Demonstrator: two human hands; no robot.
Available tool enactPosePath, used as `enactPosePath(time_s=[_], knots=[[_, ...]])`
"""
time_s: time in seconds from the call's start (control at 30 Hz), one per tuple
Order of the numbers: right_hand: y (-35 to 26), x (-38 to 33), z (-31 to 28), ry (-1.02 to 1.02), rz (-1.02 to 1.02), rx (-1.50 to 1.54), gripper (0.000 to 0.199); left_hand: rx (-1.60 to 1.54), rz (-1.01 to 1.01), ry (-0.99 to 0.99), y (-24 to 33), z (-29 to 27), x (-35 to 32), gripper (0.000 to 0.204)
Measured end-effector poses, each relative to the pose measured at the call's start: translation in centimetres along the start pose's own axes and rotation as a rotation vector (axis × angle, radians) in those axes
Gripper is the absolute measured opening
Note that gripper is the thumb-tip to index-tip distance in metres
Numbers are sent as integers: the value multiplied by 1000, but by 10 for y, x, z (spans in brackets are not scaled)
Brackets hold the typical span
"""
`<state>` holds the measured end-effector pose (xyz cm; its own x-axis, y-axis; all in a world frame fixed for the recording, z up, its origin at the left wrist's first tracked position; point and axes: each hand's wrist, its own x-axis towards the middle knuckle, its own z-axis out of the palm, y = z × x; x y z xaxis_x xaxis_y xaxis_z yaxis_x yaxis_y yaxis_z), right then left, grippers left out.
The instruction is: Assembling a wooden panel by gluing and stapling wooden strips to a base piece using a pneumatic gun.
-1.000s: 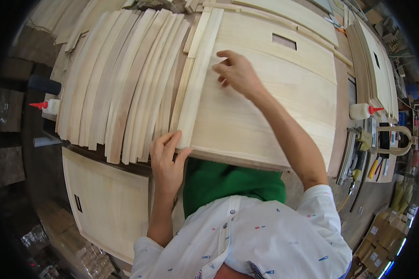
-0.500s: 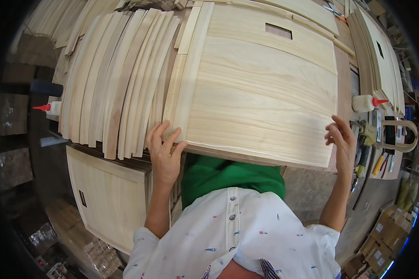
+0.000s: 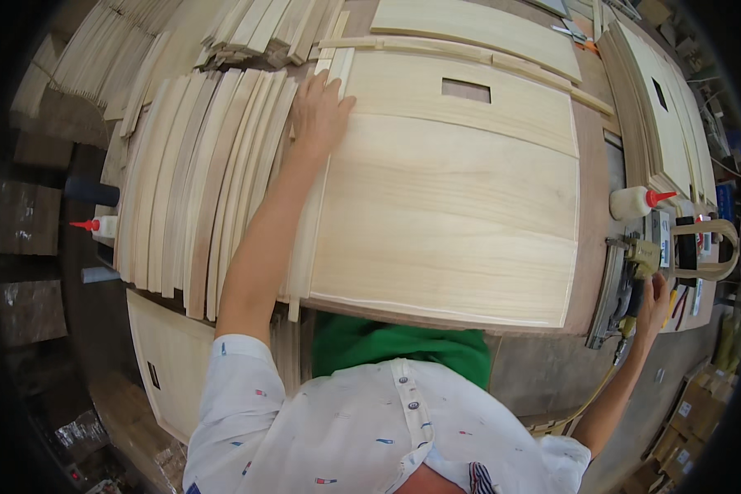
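Left hand (image 3: 319, 111) on panel (image 3: 453, 206) edge

Cluttered workshop, brown workbench (image 3: 591, 189), cardboard boxes (image 3: 693, 412)

There is one view, from a camera worn on the person's head, looking steeply down and forward over the person's own chest onto the table (image 3: 589, 206). It sits close: the white shirt (image 3: 370, 428) fills the frame at 6 o'clock, and the wide wooden panel (image 3: 453, 206) takes up the middle. The fisheye lens bends straight edges toward the dark round rim. The left hand (image 3: 319, 115) reaches up toward 11 o'clock, on the panel's far left edge; the right hand (image 3: 654, 300) lies out at 4 o'clock by a tool near the rim. Curved wooden slats (image 3: 198, 181) spread toward 9 o'clock, and the floor shows at 8 o'clock.
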<state>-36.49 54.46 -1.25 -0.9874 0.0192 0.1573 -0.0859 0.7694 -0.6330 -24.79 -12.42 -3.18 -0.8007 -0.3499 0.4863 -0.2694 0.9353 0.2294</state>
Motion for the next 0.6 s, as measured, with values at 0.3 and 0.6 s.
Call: enactPosePath(time_s=[0.3,0.6], knots=[[36,-13,-13,-62,105,-441,53,154,7,-69,-5,36,37,37],[-3,26,9,-241,349,-48,43,162,55,-104,-81,67,39,45]])
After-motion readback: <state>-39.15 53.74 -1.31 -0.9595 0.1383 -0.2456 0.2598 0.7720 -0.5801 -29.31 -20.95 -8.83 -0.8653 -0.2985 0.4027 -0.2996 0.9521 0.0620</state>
